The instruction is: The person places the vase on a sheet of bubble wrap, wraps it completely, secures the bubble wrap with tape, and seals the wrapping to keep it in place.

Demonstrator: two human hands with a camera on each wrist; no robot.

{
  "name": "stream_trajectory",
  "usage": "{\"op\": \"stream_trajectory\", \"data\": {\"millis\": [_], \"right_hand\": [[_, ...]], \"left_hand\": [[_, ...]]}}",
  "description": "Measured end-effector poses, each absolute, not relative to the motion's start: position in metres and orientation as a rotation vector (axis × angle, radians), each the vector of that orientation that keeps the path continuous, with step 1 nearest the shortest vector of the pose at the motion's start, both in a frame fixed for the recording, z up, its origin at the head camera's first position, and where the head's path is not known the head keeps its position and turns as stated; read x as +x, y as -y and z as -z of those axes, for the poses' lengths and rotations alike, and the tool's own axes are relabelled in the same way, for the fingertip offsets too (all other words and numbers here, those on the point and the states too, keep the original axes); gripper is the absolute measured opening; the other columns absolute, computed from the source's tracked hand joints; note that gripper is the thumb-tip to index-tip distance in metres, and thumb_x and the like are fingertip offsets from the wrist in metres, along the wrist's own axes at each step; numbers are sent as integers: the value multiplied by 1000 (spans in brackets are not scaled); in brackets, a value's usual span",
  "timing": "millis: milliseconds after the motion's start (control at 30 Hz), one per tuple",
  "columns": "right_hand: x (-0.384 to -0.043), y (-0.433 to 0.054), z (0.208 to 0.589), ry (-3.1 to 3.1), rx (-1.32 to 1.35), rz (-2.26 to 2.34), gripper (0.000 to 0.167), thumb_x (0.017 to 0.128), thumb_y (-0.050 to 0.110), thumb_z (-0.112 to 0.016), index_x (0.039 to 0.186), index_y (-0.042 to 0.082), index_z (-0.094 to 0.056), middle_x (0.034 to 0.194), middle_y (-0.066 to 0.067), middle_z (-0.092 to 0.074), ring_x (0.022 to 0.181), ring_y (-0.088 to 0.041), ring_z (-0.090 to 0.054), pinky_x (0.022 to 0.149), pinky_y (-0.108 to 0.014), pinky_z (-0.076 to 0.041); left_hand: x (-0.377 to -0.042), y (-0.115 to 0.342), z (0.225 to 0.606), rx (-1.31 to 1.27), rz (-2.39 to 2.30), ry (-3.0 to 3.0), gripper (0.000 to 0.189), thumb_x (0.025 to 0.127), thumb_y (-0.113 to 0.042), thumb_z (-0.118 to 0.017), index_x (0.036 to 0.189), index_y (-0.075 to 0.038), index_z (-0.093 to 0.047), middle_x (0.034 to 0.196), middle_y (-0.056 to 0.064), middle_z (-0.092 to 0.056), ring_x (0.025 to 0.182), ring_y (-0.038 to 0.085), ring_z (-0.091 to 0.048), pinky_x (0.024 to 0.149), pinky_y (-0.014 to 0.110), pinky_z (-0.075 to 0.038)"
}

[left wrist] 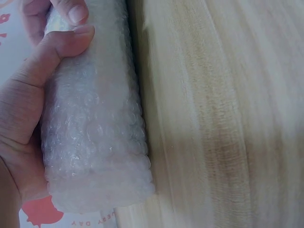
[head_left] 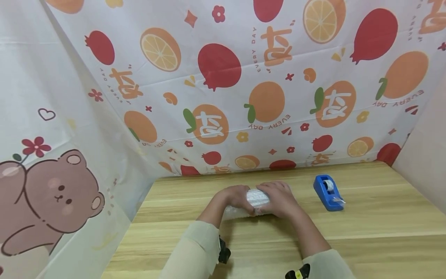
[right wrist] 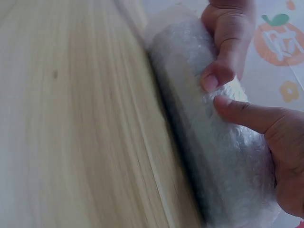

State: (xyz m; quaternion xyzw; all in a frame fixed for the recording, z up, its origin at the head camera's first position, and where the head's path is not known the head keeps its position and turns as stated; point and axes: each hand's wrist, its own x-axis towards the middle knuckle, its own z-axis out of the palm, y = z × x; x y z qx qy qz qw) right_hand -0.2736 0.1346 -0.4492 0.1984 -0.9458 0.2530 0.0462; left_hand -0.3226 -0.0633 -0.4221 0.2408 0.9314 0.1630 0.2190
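Plainly, from my remote seat, the room reads as a nook hung with printed cloth around a wooden table point(head_left: 167, 248). Its top is pale yellowish wood, with lighter and browner bands of grain running left to right, and in the right wrist view I pick out a small dark spot point(right wrist: 55, 74) in it. Along the far edge hangs a white cloth point(head_left: 230, 23), lightly creased, printed with oranges, red fruit, small flowers and the words EVERY DAY. On the left I have a second, paler hanging point(head_left: 66, 193) with a brown bear, a red flower and a heart outline; on the right, a plain pale surface point(head_left: 425, 155). Toward the far part of the table, about midway across, is the bubble-wrapped roll point(head_left: 257, 197), its length running roughly left to right, with shadow along its near side. I cannot tell whether it bears fully on the wood. My left hand point(head_left: 238, 197) grips it from the left and my right hand point(head_left: 277, 198) grips it from the right, the thumbs pressing the wrap close to each other. Well to the right of the roll stands a blue tape dispenser point(head_left: 328, 193), a piece of clear tape sticking out at its near end. Both sleeves point(head_left: 191, 252) are light beige.
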Motion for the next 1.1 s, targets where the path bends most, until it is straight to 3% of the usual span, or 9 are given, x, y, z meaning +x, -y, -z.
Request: {"op": "stream_trajectory", "data": {"millis": [233,600,733,867,967,1100], "right_hand": [[-271,-136,449,2850,583,-748,77,70,50,-84,137,21,-58,140,-3,-57,133,-29,-43,113,-54,-22],[-264,-129,447,2816,596,-721,75,70,52,-83,135,21,-60,133,-2,-60,129,-30,-47,113,-53,-24],[-262,-128,446,2824,583,-734,73,73,49,-83,136,20,-60,134,-3,-60,131,-30,-46,114,-53,-22],[-263,-129,446,2842,553,-732,74,72,48,-84,136,21,-59,134,-2,-60,132,-31,-45,115,-53,-20],[-265,-130,446,2855,545,-728,73,72,48,-83,137,23,-59,134,-2,-60,132,-31,-45,115,-54,-21],[-267,-130,446,2875,542,-718,71,74,47,-82,137,24,-58,135,-3,-59,131,-32,-45,114,-55,-22]], "left_hand": [[-322,63,423,701,-502,-2576,60,63,-46,-84,108,-17,-57,93,-6,-61,82,13,-58,73,29,-47],[-306,69,433,755,-429,-2828,64,61,-60,-82,107,-22,-59,87,-13,-61,74,8,-56,64,29,-46],[-297,66,439,825,-301,-2982,76,63,-64,-81,121,-22,-58,103,-7,-64,86,11,-59,70,33,-49],[-287,58,447,865,-74,-3110,98,60,-68,-82,136,-16,-49,123,5,-60,107,23,-58,86,43,-50],[-280,50,450,819,85,-3160,110,56,-69,-84,141,-14,-43,128,8,-57,114,29,-56,92,47,-48],[-268,43,451,755,321,-3190,118,57,-72,-81,146,-11,-35,132,12,-53,118,33,-53,95,49,-46]]}}
